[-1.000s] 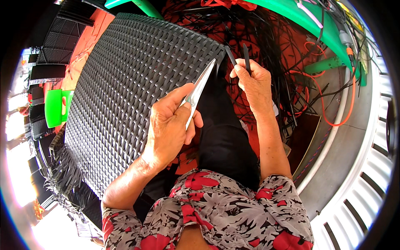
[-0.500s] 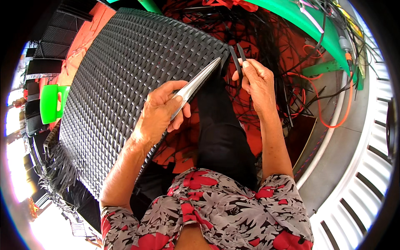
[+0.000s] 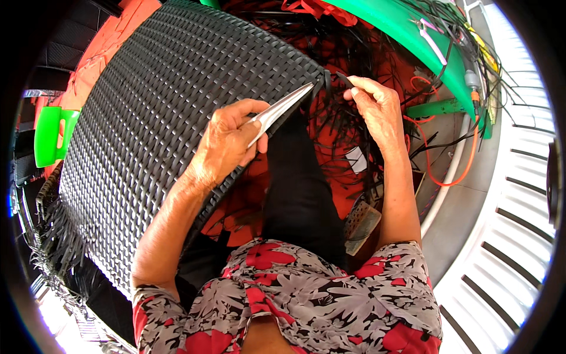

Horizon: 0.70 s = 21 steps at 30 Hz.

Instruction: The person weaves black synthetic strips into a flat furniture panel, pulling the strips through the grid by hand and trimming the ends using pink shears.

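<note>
A large woven panel of black flat plastic strips slopes across the left and middle of the view. My left hand is closed around a long, silver, tapering metal spike. The spike's tip lies at the panel's right-hand corner, by the edge; whether it enters the weave I cannot tell. Just right of that corner, my right hand pinches a short black strip between thumb and fingers. The strip reaches toward the corner, where another strip end hangs down.
Loose black strips litter the red ground beyond my hands. A green table or stool at upper right bears pink-handled snips. An orange hose loops below it. A white slatted surface curves along the right.
My right hand's grip on the strip has shifted, and less of the strip stands out above the fingers. The spike remains at the corner. The view has shifted slightly.
</note>
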Tool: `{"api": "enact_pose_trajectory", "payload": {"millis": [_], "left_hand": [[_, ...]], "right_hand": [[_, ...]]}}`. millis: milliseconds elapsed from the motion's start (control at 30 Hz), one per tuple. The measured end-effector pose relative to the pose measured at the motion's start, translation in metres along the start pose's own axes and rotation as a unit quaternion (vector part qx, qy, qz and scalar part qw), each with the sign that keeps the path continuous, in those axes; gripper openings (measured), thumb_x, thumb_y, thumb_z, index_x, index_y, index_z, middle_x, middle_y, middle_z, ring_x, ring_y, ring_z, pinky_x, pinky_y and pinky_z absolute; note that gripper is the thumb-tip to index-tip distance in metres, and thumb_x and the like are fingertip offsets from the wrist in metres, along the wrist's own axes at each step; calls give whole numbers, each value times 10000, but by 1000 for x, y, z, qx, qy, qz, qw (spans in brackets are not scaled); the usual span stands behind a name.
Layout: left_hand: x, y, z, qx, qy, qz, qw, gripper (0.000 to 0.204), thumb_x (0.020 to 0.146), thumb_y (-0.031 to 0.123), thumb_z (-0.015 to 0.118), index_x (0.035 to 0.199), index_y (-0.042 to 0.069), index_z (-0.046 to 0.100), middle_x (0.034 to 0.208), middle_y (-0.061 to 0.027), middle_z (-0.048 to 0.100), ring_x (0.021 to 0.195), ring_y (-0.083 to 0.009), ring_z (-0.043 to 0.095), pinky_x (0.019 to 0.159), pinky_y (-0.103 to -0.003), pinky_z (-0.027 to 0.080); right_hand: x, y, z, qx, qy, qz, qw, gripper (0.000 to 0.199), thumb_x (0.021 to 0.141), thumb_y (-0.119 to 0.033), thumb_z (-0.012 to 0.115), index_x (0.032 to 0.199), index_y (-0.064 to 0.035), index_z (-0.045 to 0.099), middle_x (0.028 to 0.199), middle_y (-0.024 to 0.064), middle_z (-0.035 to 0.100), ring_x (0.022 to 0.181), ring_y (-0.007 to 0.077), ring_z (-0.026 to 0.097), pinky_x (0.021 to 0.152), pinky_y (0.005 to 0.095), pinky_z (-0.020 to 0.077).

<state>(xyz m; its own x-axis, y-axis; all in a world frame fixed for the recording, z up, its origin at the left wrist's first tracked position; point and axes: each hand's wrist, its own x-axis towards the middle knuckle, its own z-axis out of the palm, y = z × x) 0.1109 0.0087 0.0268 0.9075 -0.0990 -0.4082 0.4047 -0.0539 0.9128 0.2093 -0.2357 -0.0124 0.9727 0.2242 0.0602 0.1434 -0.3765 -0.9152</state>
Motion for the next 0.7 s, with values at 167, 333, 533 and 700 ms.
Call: {"api": "enact_pose_trajectory", "payload": {"millis": [167, 333, 533, 700], "left_hand": [[8, -9, 2, 6, 60, 5, 998, 206, 920, 108, 471, 1001, -20, 610, 575, 5, 542, 439, -32, 410, 399, -196, 315], [10, -9, -2, -17, 45, -12, 999, 193, 917, 108, 474, 973, -3, 622, 571, 10, 540, 461, -33, 425, 425, -204, 327], [10, -13, 3, 43, 82, 20, 995, 190, 895, 83, 472, 945, -24, 620, 568, -2, 541, 525, -47, 475, 491, -227, 377], [10, -13, 1, 20, 79, 7, 997, 193, 891, 82, 469, 939, -28, 621, 568, -8, 541, 516, -52, 475, 488, -230, 381]], "right_hand": [[18, -22, -8, -113, -92, 31, 989, 219, 818, -208, 631, 822, 6, 674, 575, 24, 572, 533, 62, 495, 506, 237, 387], [31, -23, -1, -134, -123, 34, 983, 179, 786, -159, 641, 743, 14, 651, 573, 52, 582, 524, 86, 510, 509, 261, 402], [38, -24, 6, -217, -120, -8, 969, 175, 776, -123, 643, 696, 29, 607, 563, 27, 525, 531, 71, 449, 504, 255, 378], [41, -23, 9, -238, -125, -58, 961, 184, 730, -143, 626, 678, 29, 586, 585, 150, 566, 504, 245, 534, 527, 332, 419]]}}
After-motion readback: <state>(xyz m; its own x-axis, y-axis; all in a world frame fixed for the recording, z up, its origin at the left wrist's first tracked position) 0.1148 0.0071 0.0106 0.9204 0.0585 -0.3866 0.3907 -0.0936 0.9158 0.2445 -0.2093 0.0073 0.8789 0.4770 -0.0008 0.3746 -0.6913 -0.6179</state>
